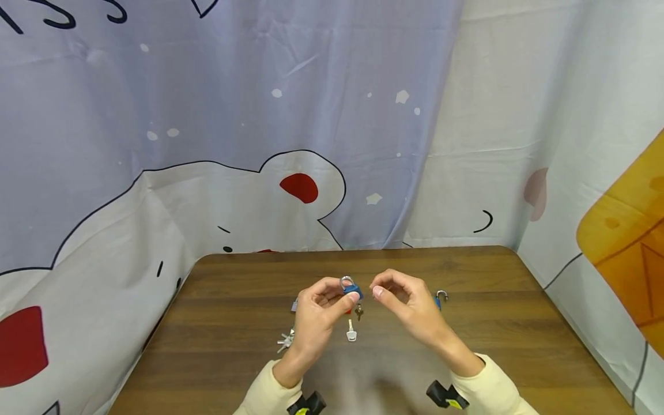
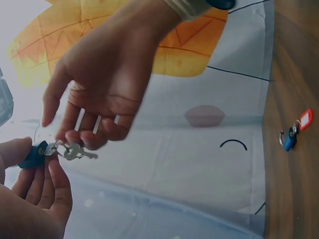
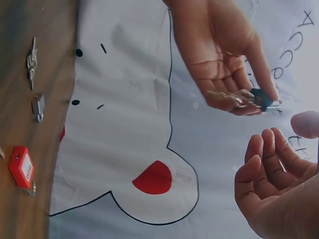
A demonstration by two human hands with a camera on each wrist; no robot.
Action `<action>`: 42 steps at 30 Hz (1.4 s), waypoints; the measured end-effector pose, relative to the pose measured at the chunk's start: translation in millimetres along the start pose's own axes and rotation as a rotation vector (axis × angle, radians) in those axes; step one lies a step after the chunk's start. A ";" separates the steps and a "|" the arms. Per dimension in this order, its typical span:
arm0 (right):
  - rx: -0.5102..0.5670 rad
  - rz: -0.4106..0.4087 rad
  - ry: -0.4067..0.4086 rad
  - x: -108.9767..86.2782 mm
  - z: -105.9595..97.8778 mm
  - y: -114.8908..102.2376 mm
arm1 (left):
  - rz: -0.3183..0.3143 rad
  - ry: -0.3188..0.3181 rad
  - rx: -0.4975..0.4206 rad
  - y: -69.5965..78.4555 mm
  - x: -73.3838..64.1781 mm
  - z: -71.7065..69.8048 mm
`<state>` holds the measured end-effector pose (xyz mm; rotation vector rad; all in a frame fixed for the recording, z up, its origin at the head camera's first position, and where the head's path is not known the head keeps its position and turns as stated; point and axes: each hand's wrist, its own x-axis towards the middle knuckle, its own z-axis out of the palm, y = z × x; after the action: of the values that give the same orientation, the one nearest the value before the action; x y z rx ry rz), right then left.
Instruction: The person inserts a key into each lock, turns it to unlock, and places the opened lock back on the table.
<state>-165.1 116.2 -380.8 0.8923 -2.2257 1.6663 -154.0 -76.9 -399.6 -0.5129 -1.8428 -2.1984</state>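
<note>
A person in cream sleeves is sitting at a wooden table [image 1: 467, 357], and the left hand [image 1: 317, 317] is holding a blue lock [image 1: 354, 291] up over the middle of it, thumb and fingers pinching the body. The shackle is pointing toward the far side, and small keys [image 1: 359, 312] are dangling from the near end. The right hand [image 1: 412, 302] is hovering just to the right, empty, its fingers curving loosely and leaving a narrow gap to the thumb. A single key [image 1: 351, 334] is lying on the near side of the dangling ones. To the left, a bunch of keys [image 1: 284, 341] is resting beside the left wrist, with a silver lock [image 3: 38, 108] lying farther off and a red tag [image 3: 21, 167] to the right of that; its white label is showing marks I am failing to read. Over on the right, another blue lock [image 2: 289, 143] is lying beside a second red tag [image 2: 306, 118], whose white label is also looking too small to read. On the far side a printed cloth [image 1: 363, 46] is hanging, and I am making out "Acce" in its black lettering, more letters trailing on past the hands.
</note>
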 end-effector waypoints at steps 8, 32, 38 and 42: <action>-0.125 -0.146 0.004 2.1 -3.8 -11.3 | 0.054 -0.067 0.069 -2.1 -1.8 -3.7; -0.435 -0.454 -0.007 2.3 4.7 -5.7 | 0.404 -0.096 0.504 20.6 -11.0 2.0; -0.439 -0.439 0.018 2.4 4.3 -2.7 | 0.414 -0.097 0.518 -0.3 -8.0 -4.4; -0.444 -0.420 0.036 2.2 4.6 -1.3 | 0.481 -0.097 0.553 -14.9 -4.9 -9.2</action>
<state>-165.3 111.0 -380.2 1.0916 -2.0721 0.9488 -156.4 -83.4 -416.4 -0.8379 -1.9978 -1.3124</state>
